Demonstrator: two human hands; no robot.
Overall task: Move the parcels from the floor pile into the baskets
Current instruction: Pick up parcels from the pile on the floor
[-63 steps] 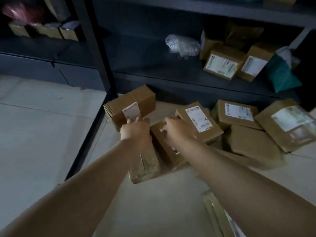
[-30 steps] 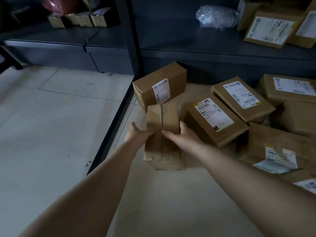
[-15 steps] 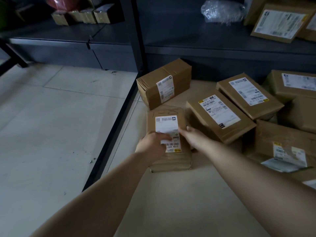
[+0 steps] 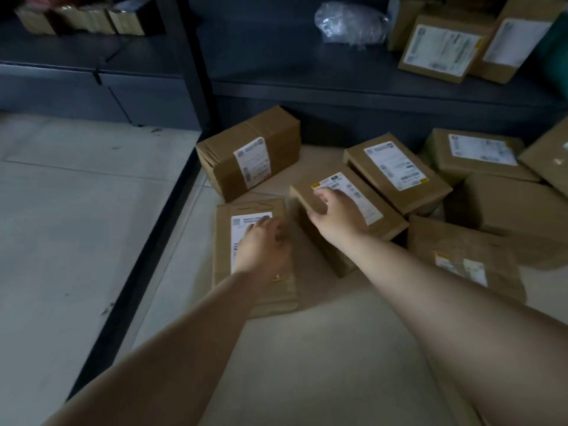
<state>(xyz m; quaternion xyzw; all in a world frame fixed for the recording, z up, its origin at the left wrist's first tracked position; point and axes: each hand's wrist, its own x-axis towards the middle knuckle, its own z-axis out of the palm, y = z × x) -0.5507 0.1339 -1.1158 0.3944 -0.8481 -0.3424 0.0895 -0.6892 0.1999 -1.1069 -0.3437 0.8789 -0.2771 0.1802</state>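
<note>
A flat brown parcel (image 4: 255, 290) lies label-up on the floor at the near left of the pile. My left hand (image 4: 261, 244) rests on top of it, covering part of the label, with loose fingers that grip nothing. My right hand (image 4: 335, 216) lies on the neighbouring labelled parcel (image 4: 381, 216), fingers spread over its top near the left corner and thumb at the edge. That parcel still sits in the pile. Several more parcels lie around: a taller box (image 4: 249, 155) behind, and others (image 4: 396, 167) to the right. No basket is in view.
A dark metal shelf unit (image 4: 338, 87) stands right behind the pile, with labelled boxes (image 4: 442, 47) and a plastic-wrapped bundle (image 4: 350, 23) on it. Its dark post and base rail (image 4: 159, 229) run along the left of the pile. Pale tiled floor (image 4: 76, 226) lies to the left.
Both hands turned the flat parcel label-up and laid it on the floor. My right hand has since let go of it and moved right onto the neighbouring parcel; my left hand stays on top.
</note>
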